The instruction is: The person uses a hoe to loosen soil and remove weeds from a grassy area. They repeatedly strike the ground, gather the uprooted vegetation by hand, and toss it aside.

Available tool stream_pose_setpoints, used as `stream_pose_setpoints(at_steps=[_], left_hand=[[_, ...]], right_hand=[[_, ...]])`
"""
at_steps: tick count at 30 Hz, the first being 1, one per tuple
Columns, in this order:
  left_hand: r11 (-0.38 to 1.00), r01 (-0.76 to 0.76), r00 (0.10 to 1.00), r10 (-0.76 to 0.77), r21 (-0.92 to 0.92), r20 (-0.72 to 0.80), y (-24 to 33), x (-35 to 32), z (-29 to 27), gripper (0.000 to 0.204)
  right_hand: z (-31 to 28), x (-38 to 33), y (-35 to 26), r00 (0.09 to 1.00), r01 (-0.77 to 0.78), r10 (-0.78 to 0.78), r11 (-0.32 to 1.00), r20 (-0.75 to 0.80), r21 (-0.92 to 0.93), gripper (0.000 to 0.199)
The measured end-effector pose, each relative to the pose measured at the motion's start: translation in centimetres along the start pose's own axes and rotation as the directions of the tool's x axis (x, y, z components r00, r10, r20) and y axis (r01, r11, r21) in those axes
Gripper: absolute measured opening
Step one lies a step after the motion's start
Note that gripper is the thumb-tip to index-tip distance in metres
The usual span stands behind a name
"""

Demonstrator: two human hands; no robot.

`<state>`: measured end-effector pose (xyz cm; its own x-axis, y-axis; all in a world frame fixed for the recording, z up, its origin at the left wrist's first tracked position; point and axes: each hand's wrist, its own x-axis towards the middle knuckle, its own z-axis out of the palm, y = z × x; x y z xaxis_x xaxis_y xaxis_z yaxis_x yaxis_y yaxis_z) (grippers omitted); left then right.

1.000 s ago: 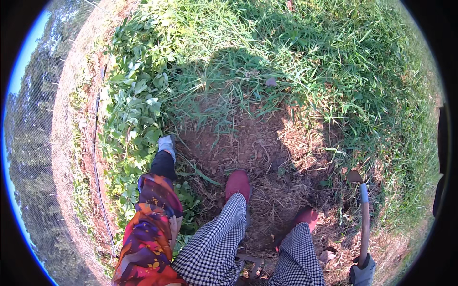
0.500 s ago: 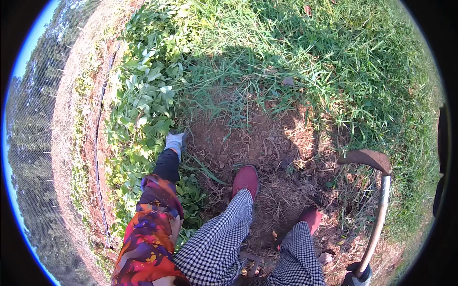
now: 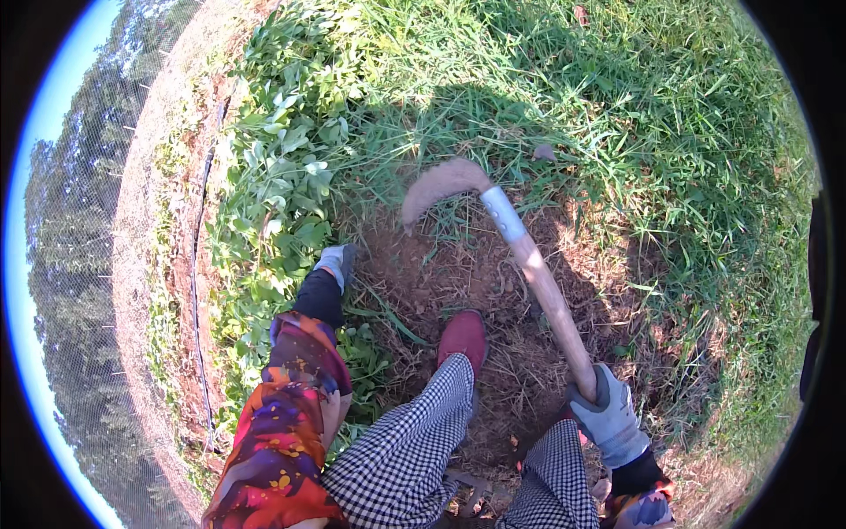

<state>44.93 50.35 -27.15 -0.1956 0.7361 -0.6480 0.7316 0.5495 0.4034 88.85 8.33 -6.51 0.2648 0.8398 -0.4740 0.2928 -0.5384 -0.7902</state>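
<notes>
The right hand [image 3: 606, 416] — gloved — is clenched round the wooden handle of the hoe [image 3: 529, 264], whose blade hangs above the bare soil patch [image 3: 441, 282]. The left hand [image 3: 335, 263] reaches into weeds [image 3: 282, 194] — its fingers hidden, grip indeterminable.

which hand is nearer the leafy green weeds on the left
Left. The gloved left hand reaches down at the edge of the leafy weeds, touching or nearly so. The gloved right hand grips the hoe handle well off to the right, over bare soil.
</notes>
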Motion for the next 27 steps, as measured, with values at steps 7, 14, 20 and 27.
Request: stream_pose_setpoints(at_steps=[7, 14, 20, 27], left_hand=[[0.790, 0.087, 0.995, -0.046, -0.607, 0.083, 4.0, -8.7, 0.8, 0.025], [0.546, 0.096, 0.995, -0.087, -0.832, 0.058, 6.1, -10.5, 2.9, 0.027], [0.898, -0.214, 0.927, 0.061, -0.385, -0.371, 1.4, -6.4, 1.3, 0.049], [0.133, -0.653, 0.160, 0.986, 0.746, -0.036, 15.8, -24.8, 9.0, 0.071]], right_hand=[[2.3, 1.0, 2.9, 0.986, -0.077, 0.096, 0.987, 0.134, -0.141, 0.037], [4.2, 2.5, 3.0, 0.990, -0.065, 0.078, 0.992, 0.121, -0.104, 0.034], [3.2, 3.9, 0.4, 0.987, 0.023, -0.015, 0.999, 0.158, -0.048, 0.035], [8.5, 5.4, 1.7, 0.993, -0.062, 0.052, 0.994, 0.109, 0.093, 0.036]])
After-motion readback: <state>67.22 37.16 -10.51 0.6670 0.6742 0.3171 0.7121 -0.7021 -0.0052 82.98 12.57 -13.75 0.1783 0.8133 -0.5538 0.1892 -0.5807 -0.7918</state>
